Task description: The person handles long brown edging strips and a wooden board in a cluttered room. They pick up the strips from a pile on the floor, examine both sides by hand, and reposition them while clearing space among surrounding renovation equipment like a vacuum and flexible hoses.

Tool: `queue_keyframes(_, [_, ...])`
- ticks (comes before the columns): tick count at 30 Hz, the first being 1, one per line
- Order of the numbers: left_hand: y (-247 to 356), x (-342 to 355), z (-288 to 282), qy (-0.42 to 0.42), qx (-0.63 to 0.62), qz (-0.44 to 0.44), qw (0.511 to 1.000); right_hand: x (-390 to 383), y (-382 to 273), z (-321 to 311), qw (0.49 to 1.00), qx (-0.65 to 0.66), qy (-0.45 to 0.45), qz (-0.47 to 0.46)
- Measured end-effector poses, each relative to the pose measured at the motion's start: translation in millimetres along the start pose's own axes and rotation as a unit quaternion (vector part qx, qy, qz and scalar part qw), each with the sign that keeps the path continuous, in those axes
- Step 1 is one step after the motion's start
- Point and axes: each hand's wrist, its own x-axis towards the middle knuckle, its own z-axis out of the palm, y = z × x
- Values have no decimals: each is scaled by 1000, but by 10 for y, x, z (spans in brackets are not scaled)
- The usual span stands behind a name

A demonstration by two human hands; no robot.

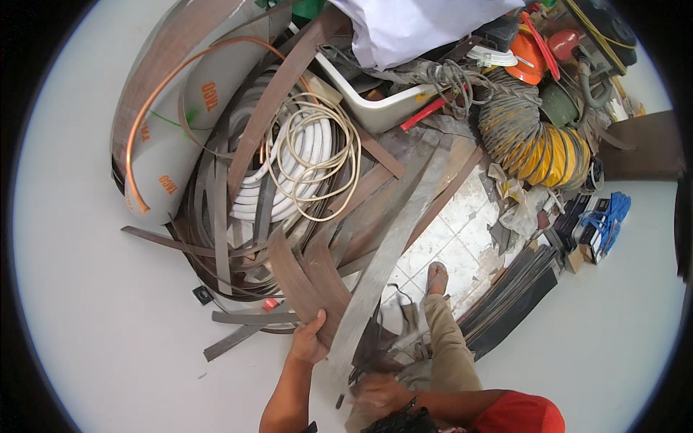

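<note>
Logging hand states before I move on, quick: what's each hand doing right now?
Left hand: closed, holding a brown strip.
Right hand: blurred; whether open or closed cannot be told.

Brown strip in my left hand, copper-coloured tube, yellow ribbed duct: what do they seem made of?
Brown strip: perhaps vinyl or plastic, matte, faintly grained, bending smoothly.
Copper-coloured tube: probably copper, judging by its orange metallic look.
Yellow ribbed duct: likely coated fabric or plastic film, dusty, creased between ribs.
</note>
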Motion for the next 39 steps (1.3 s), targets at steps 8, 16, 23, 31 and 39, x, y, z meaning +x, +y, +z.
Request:
queue_keyframes(8, [184, -995, 157, 42, 43, 3, 998, -100, -615, 319, 995, -52, -89, 14])
queue_keyframes(16, [342, -2221, 558, -69, -75, 183, 978, -96, -1337, 564, 992, 28, -91, -85])
queue_keyframes(23, [798, -3333, 710, -188, 33, 333, 924, 199, -1955, 642, 972, -25, -160, -173])
queue_keyframes(31, [1066, -4097, 1371, -150, 107, 430, 884, 581, -2729, 210, 981, -27, -166, -101])
queue_keyframes(39, [1234, -4187, 1609, -36, 114, 505, 855, 760, -3085, -641, 963, 127, -217, -98])
